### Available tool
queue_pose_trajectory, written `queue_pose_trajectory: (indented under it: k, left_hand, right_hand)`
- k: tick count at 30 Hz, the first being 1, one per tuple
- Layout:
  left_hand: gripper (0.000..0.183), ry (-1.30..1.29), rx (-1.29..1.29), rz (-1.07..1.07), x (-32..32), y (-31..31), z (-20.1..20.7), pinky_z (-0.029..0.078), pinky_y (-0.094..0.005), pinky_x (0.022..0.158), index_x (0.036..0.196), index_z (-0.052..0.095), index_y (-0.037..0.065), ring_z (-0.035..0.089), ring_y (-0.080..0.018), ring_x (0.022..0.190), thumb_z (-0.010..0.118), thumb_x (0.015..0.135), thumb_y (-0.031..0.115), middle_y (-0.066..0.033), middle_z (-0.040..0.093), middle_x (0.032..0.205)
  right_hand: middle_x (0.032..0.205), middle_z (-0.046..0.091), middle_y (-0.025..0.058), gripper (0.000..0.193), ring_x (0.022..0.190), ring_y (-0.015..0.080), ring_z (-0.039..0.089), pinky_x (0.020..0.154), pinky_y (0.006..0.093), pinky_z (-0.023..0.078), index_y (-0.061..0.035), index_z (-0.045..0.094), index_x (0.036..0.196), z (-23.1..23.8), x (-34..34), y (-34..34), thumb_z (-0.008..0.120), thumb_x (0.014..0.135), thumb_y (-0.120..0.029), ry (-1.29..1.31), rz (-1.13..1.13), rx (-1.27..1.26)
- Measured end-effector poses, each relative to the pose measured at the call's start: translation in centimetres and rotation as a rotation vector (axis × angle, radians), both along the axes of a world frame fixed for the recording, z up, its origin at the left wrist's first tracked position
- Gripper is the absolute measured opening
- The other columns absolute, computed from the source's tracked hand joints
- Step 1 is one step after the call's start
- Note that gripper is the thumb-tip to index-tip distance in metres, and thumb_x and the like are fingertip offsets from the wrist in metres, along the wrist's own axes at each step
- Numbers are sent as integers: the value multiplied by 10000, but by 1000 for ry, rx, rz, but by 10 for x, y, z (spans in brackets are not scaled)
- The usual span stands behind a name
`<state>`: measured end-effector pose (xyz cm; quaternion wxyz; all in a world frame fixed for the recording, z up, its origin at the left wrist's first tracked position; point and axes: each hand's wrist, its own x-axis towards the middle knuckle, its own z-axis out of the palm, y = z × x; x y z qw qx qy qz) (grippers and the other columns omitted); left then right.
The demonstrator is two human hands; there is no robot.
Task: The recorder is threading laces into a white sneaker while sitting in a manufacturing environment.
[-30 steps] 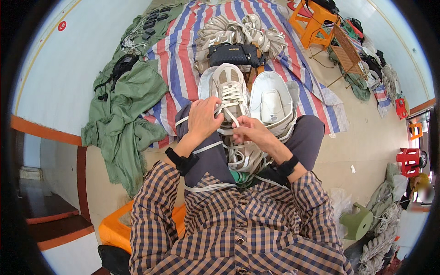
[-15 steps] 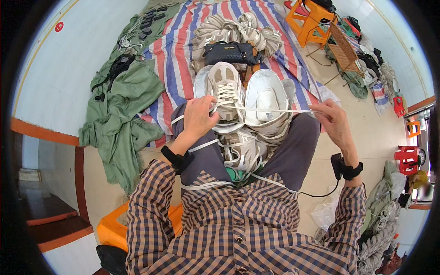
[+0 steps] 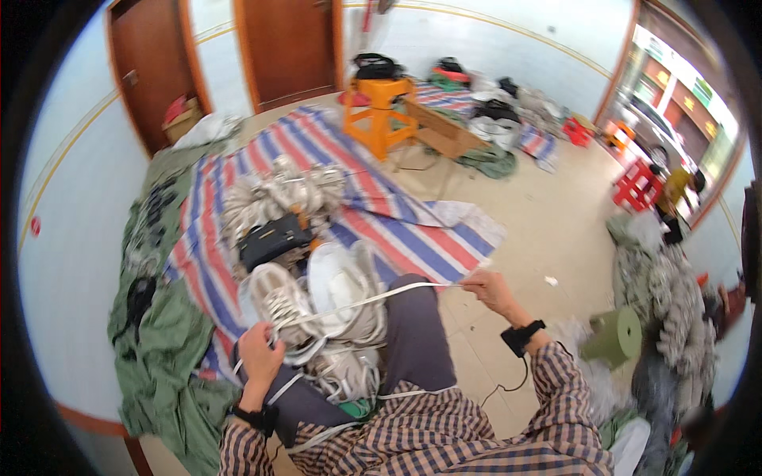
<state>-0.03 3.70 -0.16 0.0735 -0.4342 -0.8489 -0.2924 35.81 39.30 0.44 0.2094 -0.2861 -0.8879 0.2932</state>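
Observation:
A beige sneaker [image 3: 270, 289] with pale laces stands between my knees, its toe pointing away from me. My left hand [image 3: 260, 355] is closed at the near end of its lacing, pinching the shoelace there. From the shoe a flat white shoelace [image 3: 405, 290] runs out to the right, stretched nearly straight. The far end of it is pinched in the fingers of my right hand [image 3: 492, 292], held out past my right knee. Beside the laced shoe lies a shoe upper [image 3: 333, 282] with its pale inside showing. Another sneaker [image 3: 341, 371] rests closer to my lap, loose laces around it.
A black bag [image 3: 274, 240] and a heap of sneakers [image 3: 282, 194] lie beyond on a striped sheet [image 3: 429, 238]. Green cloth [image 3: 163, 349] spreads at the left. An orange stool [image 3: 381, 115] stands farther off. Bundles of shoes [image 3: 675, 317] and a green roll [image 3: 613, 337] are at the right.
The view has swung to the right and up, bringing doors and a doorway with a person into sight. My right hand has drawn the lace farther out from the shoe.

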Motion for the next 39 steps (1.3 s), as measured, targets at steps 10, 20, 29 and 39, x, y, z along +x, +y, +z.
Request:
queue_pose_trajectory:
  k: [10,20,29,39]
  left_hand:
    - [326,-66,-102,-57,-29,1,-19,421,-417,747,965,549,54,548,-340,849,648,680,179,-129,575,851]
    - [178,-634,-136,-247,16,10,17,492,-283,664,935,629,13,610,-137,715,616,797,125,-71,637,761]
    - [312,-714,45,-104,15,31,-8,497,-375,697,1010,591,6,651,-275,764,612,767,201,-139,662,798]
    - [223,-1139,-122,-146,32,22,-5,506,-265,553,939,627,-22,646,-143,646,579,802,148,-98,656,745]
  right_hand:
    - [909,666,114,111,839,264,633,760,356,489,-67,712,851,-14,24,-3,643,782,-119,-447,77,48]
    - [846,594,-7,148,729,97,571,664,271,480,-47,585,1029,45,-100,-15,586,894,-109,404,300,-1303]
    - [996,633,95,210,915,211,634,844,330,533,24,573,1069,50,-213,-131,584,872,-48,320,382,-1438]
    - [1039,633,181,187,1008,257,619,949,365,512,78,556,1056,178,-212,23,538,875,32,827,640,-1353]
